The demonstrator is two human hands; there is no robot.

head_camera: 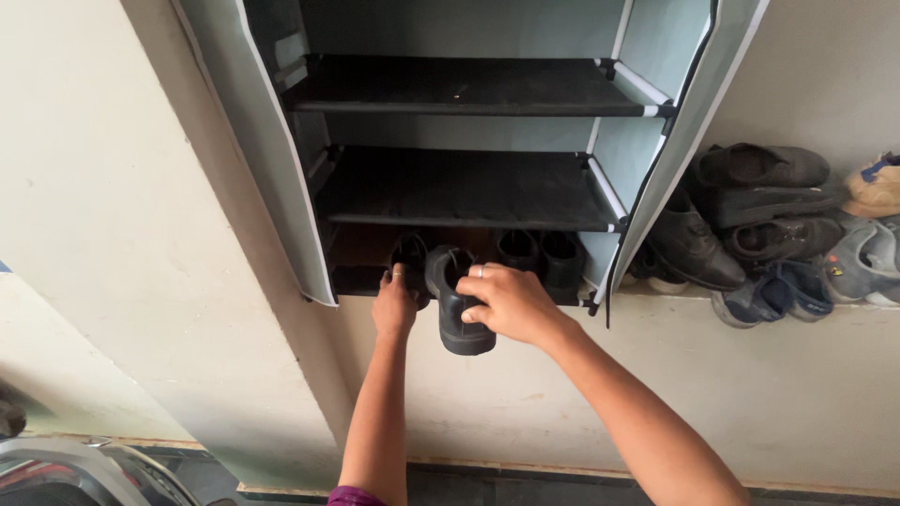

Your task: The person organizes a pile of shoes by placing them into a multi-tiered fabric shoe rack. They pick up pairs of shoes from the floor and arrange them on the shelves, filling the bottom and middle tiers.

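A fabric shoe rack (459, 192) with dark shelves stands against the wall, its cover open. My right hand (511, 302) grips a black shoe (459, 319) by its heel and collar, half out over the front edge of the bottom shelf. My left hand (395, 305) rests on a second black shoe (409, 255) that sits on the bottom shelf just to the left. Another pair of black shoes (542, 253) stands farther right on the same shelf. The two upper shelves hold nothing.
A heap of dark and blue shoes (769, 225) lies on the ledge right of the rack, with a tan shoe (877, 187) at the far right. A pale wall (122, 234) runs along the left. Metal objects (75, 473) sit at the bottom left.
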